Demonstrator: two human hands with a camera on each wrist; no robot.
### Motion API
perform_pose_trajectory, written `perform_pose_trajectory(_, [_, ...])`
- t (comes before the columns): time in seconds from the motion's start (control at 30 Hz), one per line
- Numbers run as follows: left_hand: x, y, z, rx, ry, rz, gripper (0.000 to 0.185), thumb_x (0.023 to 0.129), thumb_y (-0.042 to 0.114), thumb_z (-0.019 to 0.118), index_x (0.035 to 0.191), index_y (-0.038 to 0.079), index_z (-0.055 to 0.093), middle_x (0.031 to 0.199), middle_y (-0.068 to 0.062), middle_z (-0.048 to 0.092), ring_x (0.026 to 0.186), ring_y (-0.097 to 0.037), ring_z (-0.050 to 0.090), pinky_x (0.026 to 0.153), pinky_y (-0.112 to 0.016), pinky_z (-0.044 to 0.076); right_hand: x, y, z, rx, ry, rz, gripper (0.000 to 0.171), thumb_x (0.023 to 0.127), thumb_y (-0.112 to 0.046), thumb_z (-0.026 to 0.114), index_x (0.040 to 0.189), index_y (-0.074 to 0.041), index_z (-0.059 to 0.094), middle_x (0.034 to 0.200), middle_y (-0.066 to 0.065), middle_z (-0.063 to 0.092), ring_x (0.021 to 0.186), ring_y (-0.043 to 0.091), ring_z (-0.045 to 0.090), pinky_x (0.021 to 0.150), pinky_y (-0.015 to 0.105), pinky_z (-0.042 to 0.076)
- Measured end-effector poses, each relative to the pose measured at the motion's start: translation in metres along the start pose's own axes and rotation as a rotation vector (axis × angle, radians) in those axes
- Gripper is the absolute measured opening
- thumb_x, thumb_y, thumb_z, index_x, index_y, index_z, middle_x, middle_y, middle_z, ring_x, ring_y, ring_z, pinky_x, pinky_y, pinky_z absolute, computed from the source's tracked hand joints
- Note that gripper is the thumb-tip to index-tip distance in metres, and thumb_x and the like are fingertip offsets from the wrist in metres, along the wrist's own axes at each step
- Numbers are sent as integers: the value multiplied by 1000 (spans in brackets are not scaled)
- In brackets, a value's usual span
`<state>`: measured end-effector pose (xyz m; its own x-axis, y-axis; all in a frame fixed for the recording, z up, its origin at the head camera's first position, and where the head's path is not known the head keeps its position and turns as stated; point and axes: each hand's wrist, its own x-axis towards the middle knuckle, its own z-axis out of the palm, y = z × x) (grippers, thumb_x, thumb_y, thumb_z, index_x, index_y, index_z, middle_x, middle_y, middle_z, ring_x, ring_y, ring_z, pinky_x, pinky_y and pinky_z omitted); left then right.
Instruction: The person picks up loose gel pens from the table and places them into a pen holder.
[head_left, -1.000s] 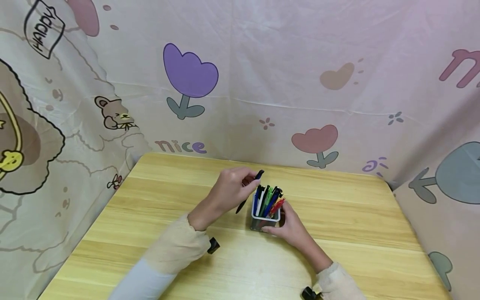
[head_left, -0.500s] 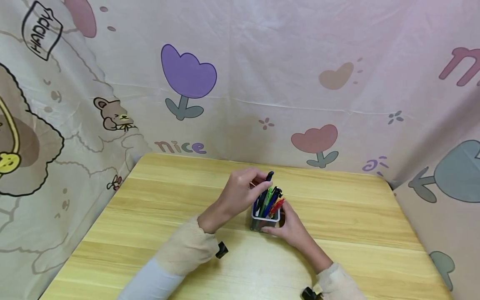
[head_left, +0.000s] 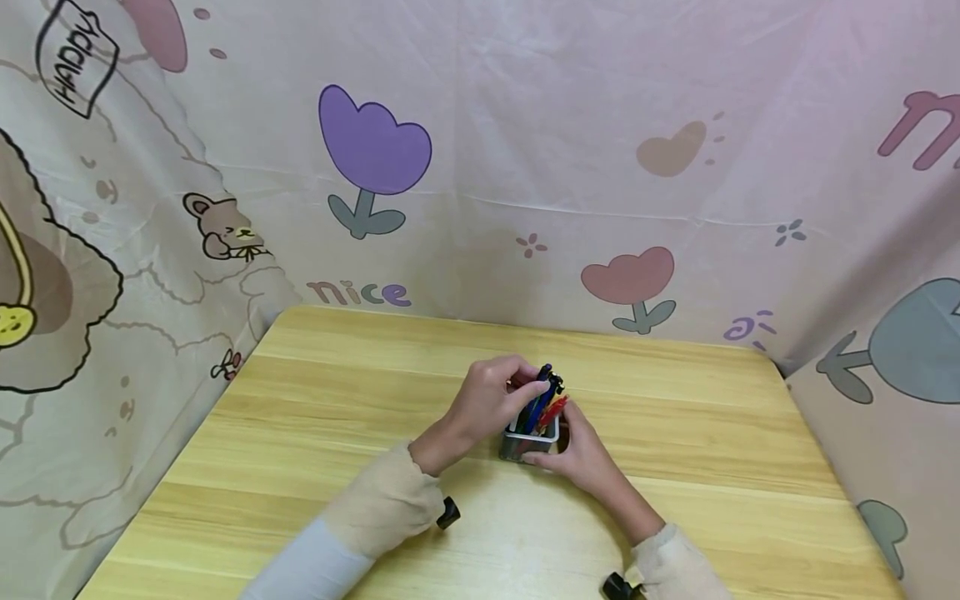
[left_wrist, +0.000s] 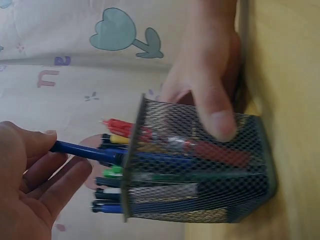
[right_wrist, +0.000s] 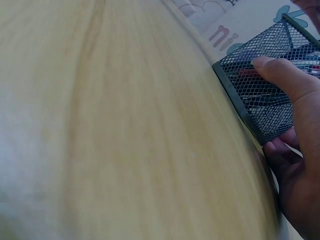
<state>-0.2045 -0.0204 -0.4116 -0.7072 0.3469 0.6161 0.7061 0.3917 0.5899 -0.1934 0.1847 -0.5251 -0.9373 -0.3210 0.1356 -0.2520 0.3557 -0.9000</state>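
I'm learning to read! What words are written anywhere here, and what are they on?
"HAPPY": in a tilted sign on the cloth, top left.
"nice": on the cloth just behind the table.
Pink letters at the right edge: cut off, unreadable.
Pens and holder: no writing readable.

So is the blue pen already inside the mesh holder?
Partly in: the blue pen passes the mesh holder rim while the left hand pinches its end.

A wooden table (head_left: 300, 433) stands before a cartoon-printed cloth backdrop (head_left: 570, 125), apparently fabric.
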Motion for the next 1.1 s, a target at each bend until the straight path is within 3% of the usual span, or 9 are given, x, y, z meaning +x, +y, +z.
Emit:
perform_pose_trajectory(0.33, [-11,-9,9,66,-51,-58,13,92,13,79,95,1,77,82,-7,79,68,-9,72,63,-9,54,0,1,0,-25,-8,16,90,74,-37,95,147,-26,43,132,2,61,111,16,65,91,24,59])
perform_pose_trajectory(0.53, [-15,-13,12,84,-77,-86,12,92,12,79,94,0,76,81,-7,78,68,-10,71,62,-10,54,0,2,0,-24,-1,-6,81,75,-33,95,141,-22,50,133,4,60,114,15,63,94,24,57])
perform_pose_trajectory(0.77, [-14,-11,16,161,-146,-120,13,93,16,78,92,3,75,81,-4,78,70,-9,73,62,-9,53,-1,1,0,-43,16,-9,83,74,-33,95,142,-21,50,132,4,60,115,15,62,97,23,55])
perform_pose_trajectory(1.1, [-11,-5,19,274,-205,-96,13,92,18,80,91,5,75,80,-2,79,67,-8,72,57,-8,48,-2,1,1,-23,-3,-3,79,75,-32,95,140,-21,50,130,5,59,113,15,62,94,22,56])
